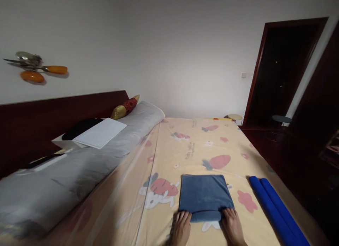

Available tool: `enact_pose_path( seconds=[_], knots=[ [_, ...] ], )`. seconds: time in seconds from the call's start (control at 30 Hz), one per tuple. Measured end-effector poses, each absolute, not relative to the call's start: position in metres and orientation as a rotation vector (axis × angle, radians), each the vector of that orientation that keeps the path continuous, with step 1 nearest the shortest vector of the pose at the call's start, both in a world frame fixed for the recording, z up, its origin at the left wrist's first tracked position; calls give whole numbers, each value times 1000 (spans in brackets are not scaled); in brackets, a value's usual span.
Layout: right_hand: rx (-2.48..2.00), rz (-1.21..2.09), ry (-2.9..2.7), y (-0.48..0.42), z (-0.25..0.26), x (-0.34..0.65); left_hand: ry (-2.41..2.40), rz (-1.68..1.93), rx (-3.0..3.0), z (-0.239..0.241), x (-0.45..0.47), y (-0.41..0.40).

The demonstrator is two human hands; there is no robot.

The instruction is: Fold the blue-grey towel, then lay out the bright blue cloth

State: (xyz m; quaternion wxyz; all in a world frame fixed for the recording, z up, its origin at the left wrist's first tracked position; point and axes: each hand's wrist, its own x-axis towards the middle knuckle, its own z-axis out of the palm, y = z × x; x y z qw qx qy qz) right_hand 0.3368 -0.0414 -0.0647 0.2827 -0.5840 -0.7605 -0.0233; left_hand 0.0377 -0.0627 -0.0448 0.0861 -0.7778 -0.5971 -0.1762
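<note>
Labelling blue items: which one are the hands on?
The folded blue towel, flat and square; both hands touch its near edge. The two bright blue rolls lie untouched to the right.

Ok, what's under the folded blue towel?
The folded blue towel lies flat on the yellow cartoon-print bedsheet. Both hands' fingers rest at its near edge. Whatever lies beneath it is covered.

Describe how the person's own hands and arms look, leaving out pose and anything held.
Both the left hand and the right hand are bare: no gloves, rings or watch visible. The wrists that show are uncovered too, with no sleeve or cuff in view; the forearms are cut off by the frame's lower edge.
</note>
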Motion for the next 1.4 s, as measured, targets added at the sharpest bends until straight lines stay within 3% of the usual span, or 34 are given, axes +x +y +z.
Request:
enact_pose_path(
  seconds=[0.23, 0.53, 0.77, 0.93, 1.1, 1.23, 1.4],
  knots=[
    [-1541, -113, -2055, -20, -63, 340, -1999, -413, -2256, -39, 52, -36],
    [-1609, -143, -1984, -70, -73, 334, -2070, -332, -2250, -41, 49, -73],
    [-1216, -7, -2183, -78, -54, 264, -1673, -516, -2493, -54, 90, -88],
    [-1256, -117, -2186, -74, -62, 323, -1400, -399, -2600, -28, 34, -85],
    [-1466, -238, -2066, -72, -93, 372, -1599, -347, -2381, -15, -11, -82],
    [-1497, -287, -1996, -70, -95, 321, -1608, -421, -2308, -31, 28, -81],
    [-1186, -161, -2241, -70, -74, 267, -1357, -592, -2474, -43, 84, -78]
  ],
)
